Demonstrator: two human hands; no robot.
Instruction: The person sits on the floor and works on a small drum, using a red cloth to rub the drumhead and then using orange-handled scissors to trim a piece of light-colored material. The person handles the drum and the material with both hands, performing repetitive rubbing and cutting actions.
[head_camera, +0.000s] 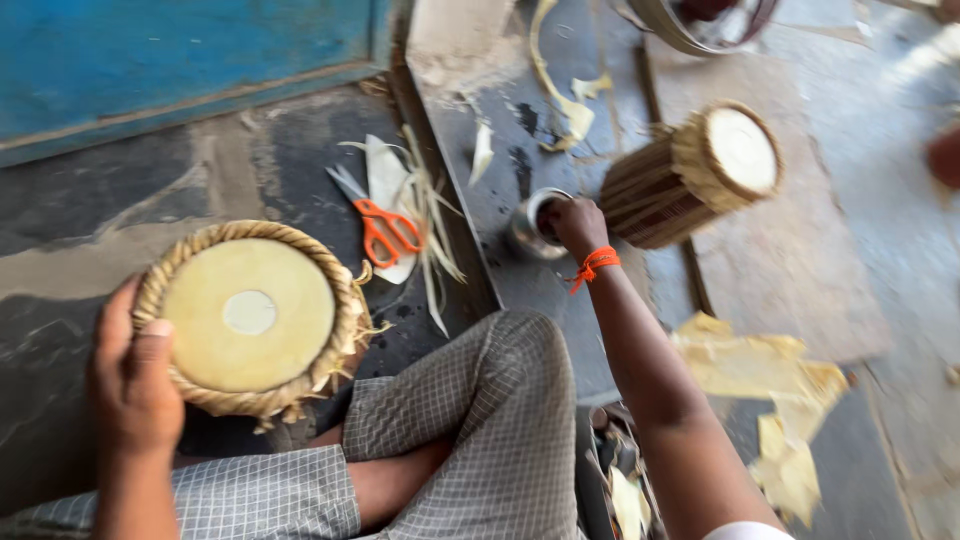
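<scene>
The floor (90, 220) is dark, worn stone, patched grey, with a blue painted wall (180, 50) along the top left and a paler slab (790, 260) to the right. Pale scraps (770, 385) and strips (430, 215) of hide lie scattered, beside orange-handled scissors (385, 225). The left hand (130, 385) grips the rim of a drum (250, 315) with a braided edge, fingers clamped on it, thumb on the skin; the drum rests by the checked-trousered knee (500, 390). The right hand (578, 225), orange thread at the wrist, dips bunched fingers into a small metal cup (530, 228). A second drum (690, 175) lies on its side just beyond.
</scene>
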